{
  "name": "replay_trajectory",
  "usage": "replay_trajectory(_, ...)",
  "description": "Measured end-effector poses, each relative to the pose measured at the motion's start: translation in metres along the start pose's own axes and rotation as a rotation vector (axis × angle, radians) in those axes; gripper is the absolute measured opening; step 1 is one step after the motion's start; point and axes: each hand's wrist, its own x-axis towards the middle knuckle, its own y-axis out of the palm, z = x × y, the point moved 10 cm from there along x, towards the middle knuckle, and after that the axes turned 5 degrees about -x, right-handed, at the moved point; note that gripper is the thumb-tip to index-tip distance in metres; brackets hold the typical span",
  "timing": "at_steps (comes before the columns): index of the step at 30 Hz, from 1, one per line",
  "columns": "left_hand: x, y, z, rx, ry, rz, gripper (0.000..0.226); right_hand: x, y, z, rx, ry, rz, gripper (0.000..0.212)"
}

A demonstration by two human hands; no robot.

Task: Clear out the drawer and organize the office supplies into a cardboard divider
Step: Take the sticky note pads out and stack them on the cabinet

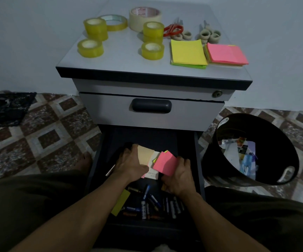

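Two pads, two hands in the open drawer (pixel 143 137): our left hand (pixel 128 165) grips the tan pad (pixel 145 156); our right hand (pixel 178 176) grips the pink pad (pixel 165 165) just beside it, long axis toward 1 o'clock. Bare drawer floor shows at 12 o'clock; markers (pixel 144 196) crowd 6 o'clock.

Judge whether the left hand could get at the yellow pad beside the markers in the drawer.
Probably yes: the yellow pad lies uncovered in the open drawer. But the left hand grips a tan pad, so it should drop that first.
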Motion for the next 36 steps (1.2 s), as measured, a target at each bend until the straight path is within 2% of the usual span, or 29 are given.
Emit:
replay_trajectory(8,-0.004,0.015,-0.002,0.053,-0.041,-0.02,0.106,-0.001,-0.01,-0.003,0.14,-0.014,-0.087,0.072)
replay_trajectory(13,-0.011,0.026,-0.009,0.04,-0.031,-0.004,0.131,-0.002,-0.011,-0.002,0.175,0.0,-0.084,0.068)
replay_trajectory(16,-0.014,0.027,-0.014,0.046,-0.034,-0.038,0.129,-0.003,-0.013,0.001,0.162,-0.023,-0.087,0.063)
replay_trajectory(21,-0.009,0.016,-0.003,0.076,-0.074,-0.061,0.119,-0.002,-0.013,0.001,0.15,-0.037,-0.07,0.069)
replay_trajectory(24,-0.004,0.003,0.016,0.105,-0.11,-0.061,0.118,-0.001,-0.006,0.008,0.152,-0.096,-0.004,0.068)
replay_trajectory(28,-0.002,-0.004,0.028,0.072,-0.143,-0.032,0.119,0.0,0.003,0.025,0.04,-0.23,0.1,0.075)
replay_trajectory(30,-0.003,-0.004,0.025,0.061,-0.134,-0.036,0.116,0.001,0.005,0.024,0.104,-0.182,0.147,0.085)
replay_trajectory(32,-0.004,-0.005,0.022,0.061,-0.099,-0.043,0.114,0.004,0.003,0.014,0.259,-0.038,0.123,0.086)
replay_trajectory(36,-0.004,-0.002,0.02,-0.094,-0.033,-0.022,0.107,0.011,-0.006,-0.001,0.422,0.139,-0.011,0.059)
